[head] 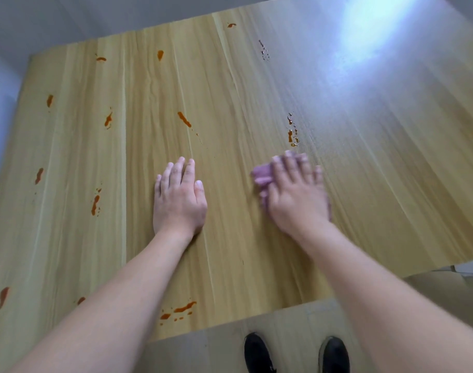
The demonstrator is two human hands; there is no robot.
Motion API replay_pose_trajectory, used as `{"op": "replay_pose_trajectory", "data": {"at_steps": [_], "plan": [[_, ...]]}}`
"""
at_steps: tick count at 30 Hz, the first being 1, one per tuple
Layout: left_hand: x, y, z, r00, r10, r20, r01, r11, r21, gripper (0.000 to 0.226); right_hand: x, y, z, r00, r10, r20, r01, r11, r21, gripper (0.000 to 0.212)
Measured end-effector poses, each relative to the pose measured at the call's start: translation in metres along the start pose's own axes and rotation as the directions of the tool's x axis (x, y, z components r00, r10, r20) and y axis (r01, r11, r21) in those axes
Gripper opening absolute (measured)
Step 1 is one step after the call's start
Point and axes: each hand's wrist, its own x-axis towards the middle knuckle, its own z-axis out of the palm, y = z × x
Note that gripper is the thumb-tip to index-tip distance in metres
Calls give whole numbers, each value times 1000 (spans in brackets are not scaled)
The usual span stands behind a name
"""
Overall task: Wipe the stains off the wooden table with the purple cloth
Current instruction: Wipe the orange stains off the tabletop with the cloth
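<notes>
The wooden table (230,98) fills the view and carries several orange-red stains, such as one streak (184,119) at the middle and a splatter (181,310) near the front edge. A smeared, wet stain (293,130) lies just beyond my right hand. My right hand (297,193) presses flat on the purple cloth (262,175), which peeks out at its left side; the hand looks motion-blurred. My left hand (179,199) rests flat on the bare wood, fingers together, holding nothing.
More stains dot the table's left half (95,205) and far side (160,54). Droplets (264,51) sit at the far right under a bright glare (364,36). My black shoes (258,352) stand on the floor below the front edge.
</notes>
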Motion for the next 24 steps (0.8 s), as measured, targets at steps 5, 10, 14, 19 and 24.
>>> {"op": "replay_pose_trajectory", "data": {"at_steps": [5,10,14,19,24], "plan": [[2,0,1,1000,3,-12,-3,1000,-7,54,19,19,-5,964,263,-21,-264,965,-5,63],[0,3,-2,1000,-2,-2,2,1000,3,54,-27,-64,18,993,-71,-90,78,994,77,66],[0,6,-3,1000,-4,9,4,1000,7,54,-37,-52,12,975,-221,-16,222,970,101,62],[-1,4,-7,998,-23,54,21,999,25,54,-6,60,-14,987,161,1,-161,987,-5,63],[3,10,-9,997,-46,67,43,998,46,54,9,97,-19,909,415,-42,-416,909,-20,65]]}}
